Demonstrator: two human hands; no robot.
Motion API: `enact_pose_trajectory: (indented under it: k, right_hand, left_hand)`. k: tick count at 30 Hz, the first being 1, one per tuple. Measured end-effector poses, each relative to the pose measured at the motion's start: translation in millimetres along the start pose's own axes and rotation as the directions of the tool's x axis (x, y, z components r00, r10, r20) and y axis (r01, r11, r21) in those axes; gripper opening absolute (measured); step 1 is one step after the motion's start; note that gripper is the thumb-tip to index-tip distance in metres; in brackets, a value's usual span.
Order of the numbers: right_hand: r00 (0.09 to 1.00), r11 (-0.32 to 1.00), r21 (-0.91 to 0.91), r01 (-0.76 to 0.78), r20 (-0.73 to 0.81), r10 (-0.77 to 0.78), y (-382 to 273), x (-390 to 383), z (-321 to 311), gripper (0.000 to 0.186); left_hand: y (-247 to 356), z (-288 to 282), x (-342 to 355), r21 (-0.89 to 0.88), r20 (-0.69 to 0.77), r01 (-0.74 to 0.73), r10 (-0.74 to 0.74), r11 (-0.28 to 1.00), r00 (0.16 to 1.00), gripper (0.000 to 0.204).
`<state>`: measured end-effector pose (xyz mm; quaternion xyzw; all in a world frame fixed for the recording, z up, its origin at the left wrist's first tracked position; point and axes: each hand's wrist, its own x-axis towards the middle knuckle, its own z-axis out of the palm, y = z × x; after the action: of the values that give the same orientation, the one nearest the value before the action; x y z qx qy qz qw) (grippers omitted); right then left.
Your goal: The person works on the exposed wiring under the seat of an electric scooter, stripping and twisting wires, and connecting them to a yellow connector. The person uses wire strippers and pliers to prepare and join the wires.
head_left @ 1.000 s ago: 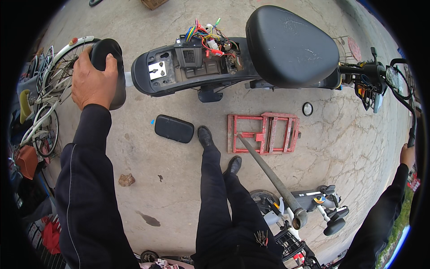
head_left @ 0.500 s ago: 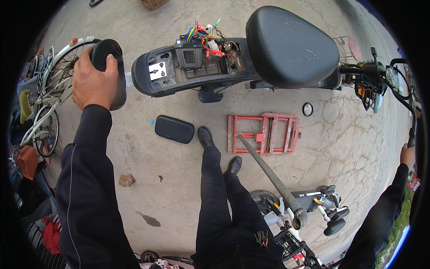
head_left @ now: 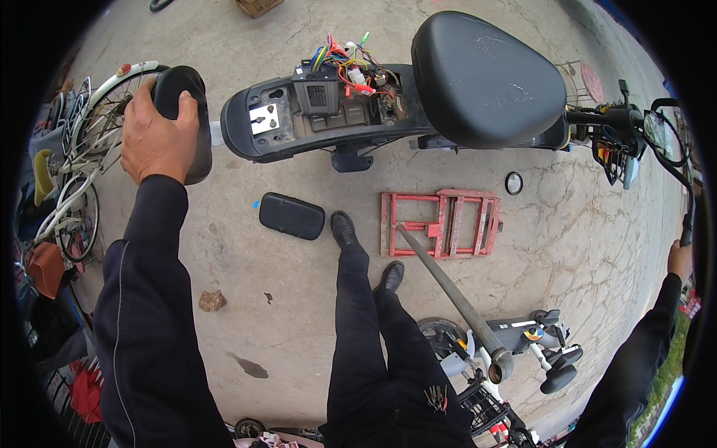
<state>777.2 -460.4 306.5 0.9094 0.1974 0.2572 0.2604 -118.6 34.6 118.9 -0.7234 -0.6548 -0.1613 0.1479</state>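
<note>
My left hand (head_left: 154,138) grips a black padded seat cushion (head_left: 187,112), held out to the left of an electric scooter (head_left: 388,112). The scooter's rear section is uncovered, showing a black frame with a metal plate and a bundle of coloured wires (head_left: 347,63). Its large black main seat (head_left: 485,78) is still in place. My right hand (head_left: 680,260) reaches far out to the right edge of the view, near the scooter's handlebar and mirror (head_left: 661,131); its fingers are at the picture's rim and hard to read.
A black oval cover (head_left: 292,215) lies on the concrete by my feet. A red metal frame (head_left: 439,224) with a grey pole (head_left: 455,299) lies to the right. Bicycles (head_left: 67,187) crowd the left. A small scooter (head_left: 515,351) stands at the lower right.
</note>
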Motion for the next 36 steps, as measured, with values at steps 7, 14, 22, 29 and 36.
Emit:
enact_pose_trajectory:
  k: [7, 14, 22, 29, 36]
  right_hand:
    - [1.0, 1.0, 0.014, -0.007, 0.018, 0.007, 2.3, 2.0, 2.1, 0.059]
    - [1.0, 0.999, -0.05, 0.013, -0.016, -0.014, 9.5, 9.5, 14.2, 0.063]
    - [1.0, 1.0, -0.013, -0.026, 0.015, 0.026, 15.0, 11.6, 25.7, 0.067]
    - [1.0, 1.0, -0.015, -0.024, 0.015, 0.024, 13.4, 10.1, 25.5, 0.065]
    - [0.999, 0.999, 0.009, -0.043, 0.007, 0.043, 6.8, -0.4, 17.8, 0.061]
  left_hand:
    - [-0.8, 1.1, 0.2, 0.006, -0.004, 0.001, -0.001, 1.0, 1.0, 0.058]
    - [0.2, 0.8, -0.4, -0.005, -0.011, -0.004, 0.004, 1.0, 1.0, 0.057]
    - [-1.0, 1.8, -0.8, -0.034, -0.024, -0.021, 0.02, 0.999, 1.0, 0.056]
    - [-2.1, 3.2, -0.2, -0.056, -0.026, -0.039, 0.038, 0.998, 0.999, 0.057]
    - [1.7, -0.7, 0.0, -0.068, -0.004, -0.028, 0.028, 0.997, 1.0, 0.056]
